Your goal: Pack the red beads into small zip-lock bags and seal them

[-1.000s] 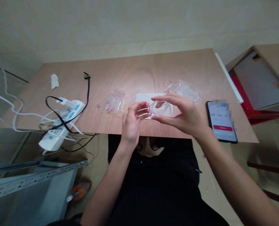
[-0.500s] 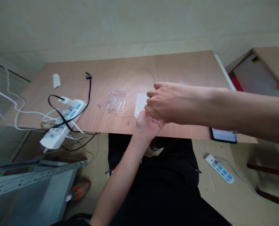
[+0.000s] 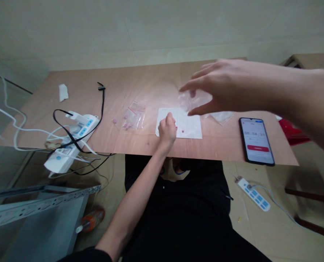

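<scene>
My left hand (image 3: 167, 130) is curled into a fist over a white paper sheet (image 3: 190, 125). Whatever lies inside its fingers is hidden. Small pink beads (image 3: 182, 131) sit on the paper just right of it. Above the paper's right part, my right hand (image 3: 216, 87) is blurred by motion, its thumb and fingers around a clear plastic thing (image 3: 186, 101). I cannot tell whether that is a small cup or a bag. Beneath this hand lies another clear plastic bag (image 3: 222, 117), partly covered.
A zip bag (image 3: 136, 116) with pink beads lies left of the paper, one bead (image 3: 114, 121) beside it. A phone (image 3: 257, 142) showing a timer rests at the right. Cables and a power strip (image 3: 71, 145) occupy the left end, near a white scrap (image 3: 63, 92).
My hands have parted. The right moved up and away with the clear plastic; the left turned from palm-up to a fist over the paper. Beads now show on the sheet, and the phone is uncovered.
</scene>
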Motion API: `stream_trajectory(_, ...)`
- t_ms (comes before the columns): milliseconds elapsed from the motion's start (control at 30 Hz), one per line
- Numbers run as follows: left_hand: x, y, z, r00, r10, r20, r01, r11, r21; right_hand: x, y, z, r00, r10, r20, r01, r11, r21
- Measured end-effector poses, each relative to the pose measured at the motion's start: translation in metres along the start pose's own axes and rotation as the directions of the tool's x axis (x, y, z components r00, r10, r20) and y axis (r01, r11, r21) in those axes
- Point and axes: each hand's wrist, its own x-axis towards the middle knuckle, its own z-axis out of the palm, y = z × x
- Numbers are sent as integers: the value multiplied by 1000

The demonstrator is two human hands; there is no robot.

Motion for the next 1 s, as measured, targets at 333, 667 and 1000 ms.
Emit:
stream_trajectory(333,40,-16,19,808,427,407,-509,157,846,-40,94,77,874,471,-114,-485,839,-248)
stream_trajectory(667,38,-18,6,744,577,337,-533,210,819,-55,78,121,818,575,7,-562,802,-200)
stream_trajectory(1000,78,-4,-125,860,400,-317,56,543,838,-59,92,129,834,499,-234,-511,859,10)
